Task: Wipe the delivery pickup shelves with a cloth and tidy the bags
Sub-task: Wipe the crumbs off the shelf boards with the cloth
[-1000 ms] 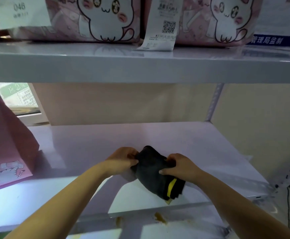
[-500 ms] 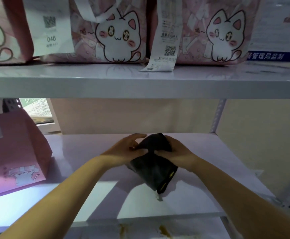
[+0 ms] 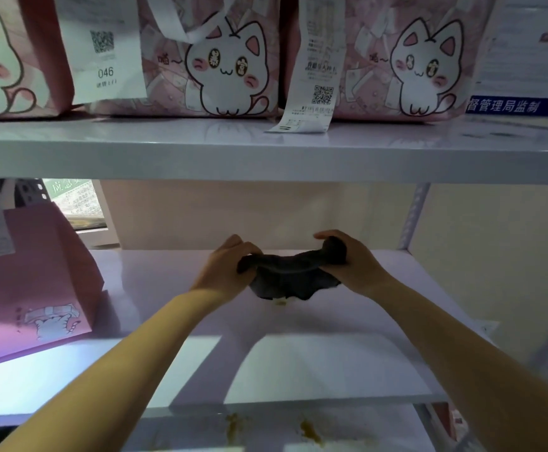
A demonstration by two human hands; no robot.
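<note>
We are seeing the middle shelf (image 3: 331, 363) carrying a pink bag (image 3: 34, 282) at far left. Cat-print bags (image 3: 220, 60) are sitting on the upper shelf (image 3: 266, 151). Both hands are clamping the dark cloth (image 3: 292, 275) mid-shelf: left hand (image 3: 223, 272) gripping its left end, right hand (image 3: 354, 265) its right, stretching it between them.

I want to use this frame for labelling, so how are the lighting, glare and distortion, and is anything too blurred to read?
Head view: dim, pinkish light; a bright glare patch on the middle shelf, with the arms' shadows across it. Wide-angle bend curves the upper shelf edge. The dark cloth, gripped by the left hand and right hand, shows little detail. The 046 on the label reads; the receipt print is too soft.
</note>
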